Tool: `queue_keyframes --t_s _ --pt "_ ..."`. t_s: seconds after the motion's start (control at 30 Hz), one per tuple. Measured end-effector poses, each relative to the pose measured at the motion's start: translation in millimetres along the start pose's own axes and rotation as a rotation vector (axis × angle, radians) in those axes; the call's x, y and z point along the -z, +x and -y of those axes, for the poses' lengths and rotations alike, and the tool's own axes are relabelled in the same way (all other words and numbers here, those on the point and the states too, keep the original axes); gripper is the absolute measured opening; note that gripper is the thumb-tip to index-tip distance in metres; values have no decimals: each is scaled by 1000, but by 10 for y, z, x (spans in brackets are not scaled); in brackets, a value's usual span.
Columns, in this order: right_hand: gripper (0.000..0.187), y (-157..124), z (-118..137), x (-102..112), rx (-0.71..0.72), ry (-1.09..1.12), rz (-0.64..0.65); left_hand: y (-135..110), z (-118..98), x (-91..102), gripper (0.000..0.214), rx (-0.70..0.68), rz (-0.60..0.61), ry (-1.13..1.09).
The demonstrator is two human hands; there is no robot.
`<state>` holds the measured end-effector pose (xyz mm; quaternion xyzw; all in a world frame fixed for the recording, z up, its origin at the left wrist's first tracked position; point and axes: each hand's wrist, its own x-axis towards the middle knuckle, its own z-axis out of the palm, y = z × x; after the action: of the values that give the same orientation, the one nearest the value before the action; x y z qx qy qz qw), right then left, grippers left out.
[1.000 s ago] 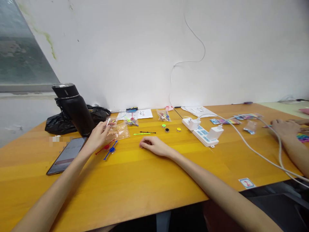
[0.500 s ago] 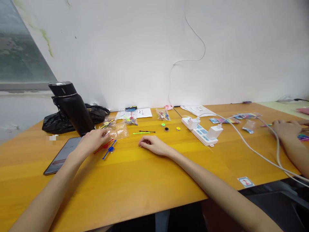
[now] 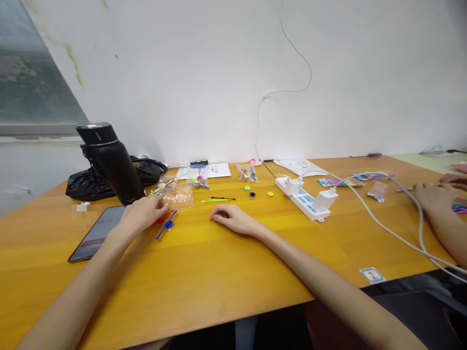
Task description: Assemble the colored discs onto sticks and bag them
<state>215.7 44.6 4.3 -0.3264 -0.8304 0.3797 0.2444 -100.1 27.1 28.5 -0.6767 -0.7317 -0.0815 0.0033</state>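
We view the table [image 3: 204, 272] from one head-worn camera close by, facing the wall [image 3: 182, 73], angled downward.

I can pass over bare desk [image 3: 204, 272] between the blue spinner [image 3: 168, 225] and my right grip [image 3: 231, 219]; the black bottle [image 3: 116, 165] blocks far left, the power strip [image 3: 303, 201] and white charger [image 3: 324, 199] the right.

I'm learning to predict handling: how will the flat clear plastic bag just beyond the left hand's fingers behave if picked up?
The clear plastic bag will probably be floppy, since its thin, see-through film is creased. It is likely light for its size, lying low with little bulk showing. Its glossy glints suggest it may feel slippery.
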Motion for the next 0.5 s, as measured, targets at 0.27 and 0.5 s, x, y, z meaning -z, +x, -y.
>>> queue_keyframes --t_s 0.27,0.5 --pt "15 2 11 -14 8 -15 -3 -91 -381 3 25 -278 -308 -229" --pt "16 21 -120 146 124 -228 -109 -445 -1031 -257 23 -523 45 -388"
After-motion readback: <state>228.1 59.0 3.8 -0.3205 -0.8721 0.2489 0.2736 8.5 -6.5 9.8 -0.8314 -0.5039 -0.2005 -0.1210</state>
